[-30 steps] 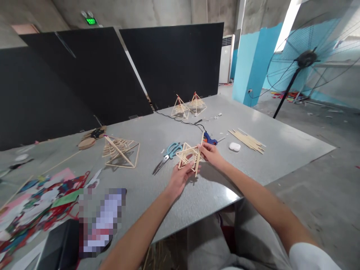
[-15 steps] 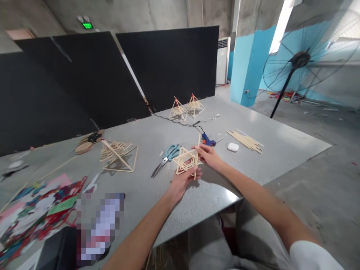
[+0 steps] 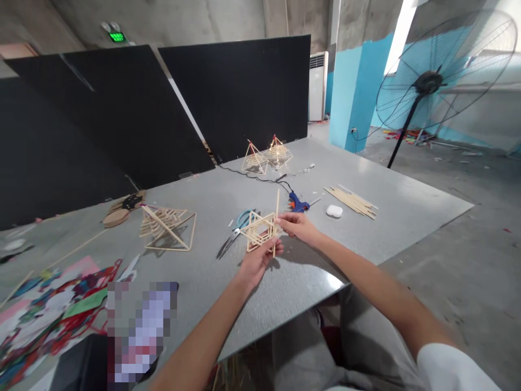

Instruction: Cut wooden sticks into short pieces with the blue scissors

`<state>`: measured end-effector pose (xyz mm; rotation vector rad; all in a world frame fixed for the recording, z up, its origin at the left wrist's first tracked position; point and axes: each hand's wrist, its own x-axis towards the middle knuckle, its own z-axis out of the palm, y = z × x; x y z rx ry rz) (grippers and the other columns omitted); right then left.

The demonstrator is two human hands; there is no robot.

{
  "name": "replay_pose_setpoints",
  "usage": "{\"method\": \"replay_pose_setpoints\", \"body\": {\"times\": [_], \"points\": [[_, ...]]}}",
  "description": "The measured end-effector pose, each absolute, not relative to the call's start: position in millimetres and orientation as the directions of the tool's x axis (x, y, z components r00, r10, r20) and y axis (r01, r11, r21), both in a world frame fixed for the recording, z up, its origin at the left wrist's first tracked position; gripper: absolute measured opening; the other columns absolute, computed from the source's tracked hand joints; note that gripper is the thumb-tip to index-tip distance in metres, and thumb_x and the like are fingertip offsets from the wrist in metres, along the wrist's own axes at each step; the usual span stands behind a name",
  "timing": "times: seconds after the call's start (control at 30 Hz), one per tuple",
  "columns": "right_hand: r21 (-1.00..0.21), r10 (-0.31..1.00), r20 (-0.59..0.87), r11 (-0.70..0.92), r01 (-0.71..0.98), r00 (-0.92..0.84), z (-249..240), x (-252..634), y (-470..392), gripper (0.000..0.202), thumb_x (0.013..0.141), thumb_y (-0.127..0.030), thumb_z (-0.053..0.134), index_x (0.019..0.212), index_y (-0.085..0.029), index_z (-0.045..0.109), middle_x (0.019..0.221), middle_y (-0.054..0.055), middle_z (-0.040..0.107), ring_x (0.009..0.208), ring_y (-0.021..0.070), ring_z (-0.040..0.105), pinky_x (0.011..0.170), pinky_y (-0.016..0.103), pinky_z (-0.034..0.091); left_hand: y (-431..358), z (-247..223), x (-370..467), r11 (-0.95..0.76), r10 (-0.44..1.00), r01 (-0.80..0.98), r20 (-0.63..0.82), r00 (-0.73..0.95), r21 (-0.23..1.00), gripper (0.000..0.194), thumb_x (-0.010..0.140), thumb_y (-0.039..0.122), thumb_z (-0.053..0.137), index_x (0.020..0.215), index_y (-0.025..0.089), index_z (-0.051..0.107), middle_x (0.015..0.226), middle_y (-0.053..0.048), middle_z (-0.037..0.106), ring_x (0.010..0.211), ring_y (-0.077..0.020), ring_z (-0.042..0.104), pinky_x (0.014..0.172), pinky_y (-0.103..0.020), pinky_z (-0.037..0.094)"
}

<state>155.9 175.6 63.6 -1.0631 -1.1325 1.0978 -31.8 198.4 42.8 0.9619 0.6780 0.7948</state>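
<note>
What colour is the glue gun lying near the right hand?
The glue gun is blue with some orange; see the head view.

teal-handled scissors (image 3: 235,233) partly hidden from me behind the wooden-stick frame (image 3: 257,222), left hand (image 3: 257,259) with some fingers covered by it, pixelated patch (image 3: 144,331) I cannot read, black boxy object (image 3: 83,361) cut off by the bottom edge, coloured scraps (image 3: 85,305) running past the left edge

Pale tan stick frame (image 3: 259,238) and long stick (image 3: 278,202) at the centre, teal-handled scissors (image 3: 236,232), blue-and-orange glue gun (image 3: 299,204), white case (image 3: 334,211) right of centre, grey table (image 3: 321,176), black panels (image 3: 240,92) upper left, green exit sign (image 3: 117,37)
</note>
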Motion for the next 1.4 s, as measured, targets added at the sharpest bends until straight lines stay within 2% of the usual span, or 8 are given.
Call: {"method": "replay_pose_setpoints", "body": {"times": [0.13,0.37,0.53,0.6,0.7,0.9,1.17,1.4], "points": [[-0.989,0.983,0.138,0.144,-0.044,0.122,59.9,158.4,176.7,0.046,0.076,-0.065,0.085,0.075,-0.02,0.074,0.055,-0.007,0.047,0.051,0.0085,0.034,0.048,0.026,0.024,196.2,42.4,-31.4,0.346,0.824,-0.264,-0.157,0.545,0.9,0.046,0.065,0.04,0.103,0.094,0.016,0.077,0.088,-0.008,0.081,0.074,-0.0192,0.076,0.076,-0.031,0.066],[-0.992,0.986,0.122,0.124,-0.013,0.112,58.7,158.9,177.1,0.052,0.074,-0.071,0.082,0.081,-0.02,0.076,0.056,-0.007,0.046,0.052,0.0093,0.032,0.051,0.027,0.025,192.6,45.2,-30.8,0.332,0.826,-0.252,-0.151,0.542,0.909,0.054,0.064,0.042,0.105,0.1,0.014,0.077,0.085,-0.009,0.08,0.073,-0.0214,0.077,0.072,-0.032,0.065],[-0.991,0.985,0.133,0.134,-0.003,0.113,59.5,157.2,176.4,0.055,0.074,-0.073,0.082,0.083,-0.019,0.076,0.062,-0.005,0.053,0.056,0.0098,0.035,0.053,0.027,0.025,190.1,49.1,-28.7,0.294,0.849,-0.273,-0.119,0.514,0.916,0.064,0.063,0.041,0.105,0.116,0.019,0.076,0.114,-0.01,0.081,0.088,-0.0245,0.08,0.069,-0.029,0.065],[-0.99,0.984,0.142,0.143,-0.001,0.108,60.5,156.6,175.9,0.056,0.073,-0.073,0.083,0.084,-0.018,0.076,0.064,-0.005,0.055,0.057,0.0098,0.035,0.053,0.028,0.026,188.9,50.5,-28.4,0.288,0.853,-0.274,-0.116,0.509,0.918,0.072,0.061,0.04,0.106,0.123,0.021,0.075,0.117,-0.01,0.081,0.086,-0.0244,0.08,0.069,-0.03,0.066],[-0.988,0.983,0.154,0.155,-0.002,0.1,62.6,155.9,174.7,0.057,0.073,-0.072,0.084,0.085,-0.017,0.075,0.063,-0.006,0.053,0.057,0.0098,0.036,0.054,0.028,0.026,187.3,51.8,-28.9,0.291,0.851,-0.263,-0.123,0.51,0.92,0.08,0.06,0.039,0.107,0.129,0.021,0.073,0.11,-0.01,0.082,0.077,-0.023,0.08,0.07,-0.033,0.067],[-0.982,0.978,0.184,0.186,-0.01,0.095,64.3,153.1,172.9,0.059,0.073,-0.075,0.084,0.083,-0.018,0.072,0.061,-0.007,0.051,0.057,0.0098,0.037,0.054,0.027,0.028,186.8,52.3,-29.6,0.279,0.856,-0.248,-0.123,0.503,0.928,0.08,0.061,0.044,0.107,0.13,0.019,0.073,0.107,-0.011,0.083,0.072,-0.0219,0.079,0.067,-0.031,0.066],[-0.977,0.969,0.209,0.212,-0.014,0.131,57.0,148.4,175.6,0.062,0.072,-0.08,0.081,0.083,-0.019,0.071,0.066,-0.004,0.06,0.061,0.0114,0.045,0.056,0.027,0.035,185.4,52.7,-29.3,0.242,0.857,-0.235,-0.093,0.507,0.941,0.079,0.063,0.053,0.104,0.128,0.019,0.074,0.104,-0.011,0.082,0.071,-0.0218,0.079,0.067,-0.03,0.064],[-0.973,0.958,0.226,0.231,-0.004,0.178,50.1,146.7,177.5,0.058,0.075,-0.075,0.083,0.084,-0.019,0.073,0.073,-0.001,0.067,0.066,0.0134,0.051,0.063,0.028,0.042,184.7,50.5,-27.6,0.222,0.868,-0.238,-0.081,0.49,0.945,0.074,0.064,0.052,0.103,0.124,0.019,0.074,0.099,-0.009,0.082,0.066,-0.0197,0.076,0.065,-0.029,0.062]]}}
